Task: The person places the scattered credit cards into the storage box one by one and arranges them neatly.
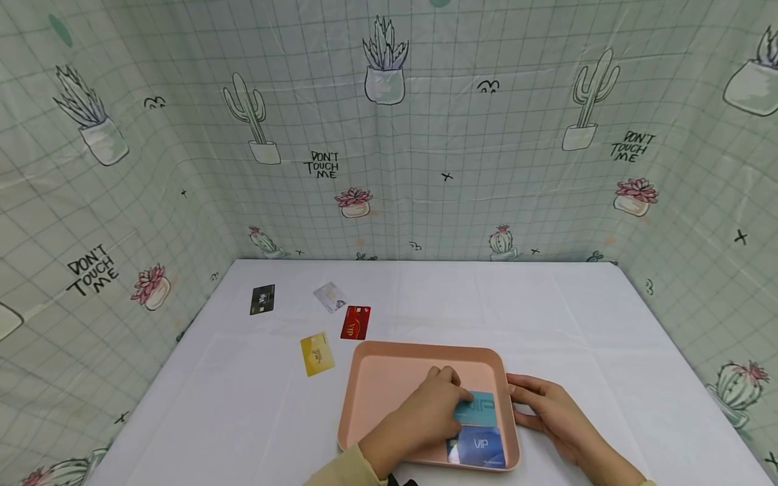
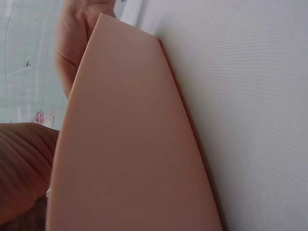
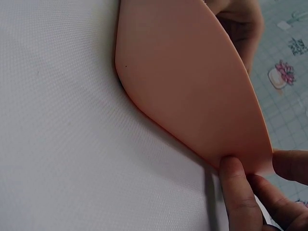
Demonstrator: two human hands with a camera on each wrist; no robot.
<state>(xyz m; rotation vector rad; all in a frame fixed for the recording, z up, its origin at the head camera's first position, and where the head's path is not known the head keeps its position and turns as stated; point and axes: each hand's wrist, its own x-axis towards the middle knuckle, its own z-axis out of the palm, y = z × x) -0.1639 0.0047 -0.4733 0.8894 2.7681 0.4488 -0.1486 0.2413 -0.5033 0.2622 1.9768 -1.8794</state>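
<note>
A shallow pink tray (image 1: 389, 368) lies near the front of the white table. My left hand (image 1: 428, 408) reaches in over its front wall, thumb and index finger gripping the left end of a teal VIP card (image 1: 483, 408). Directly in front of that card, inside the tray's right side, lies a blue VIP card (image 1: 477, 445). My right hand (image 1: 556, 415) is outside the tray, its fingertips touching the right wall. In the right wrist view its fingers (image 3: 236, 185) rest against the tray's outer wall and rim. The left wrist view shows mostly the tray's outer wall (image 2: 125, 125).
Left of and behind the tray, a yellow card (image 1: 317, 354), a red VIP card (image 1: 355, 322), a pale grey card (image 1: 330, 297) and a black card (image 1: 263, 300) are spread on the white table (image 1: 243, 405). Patterned cloth walls (image 1: 425, 135) stand around the table.
</note>
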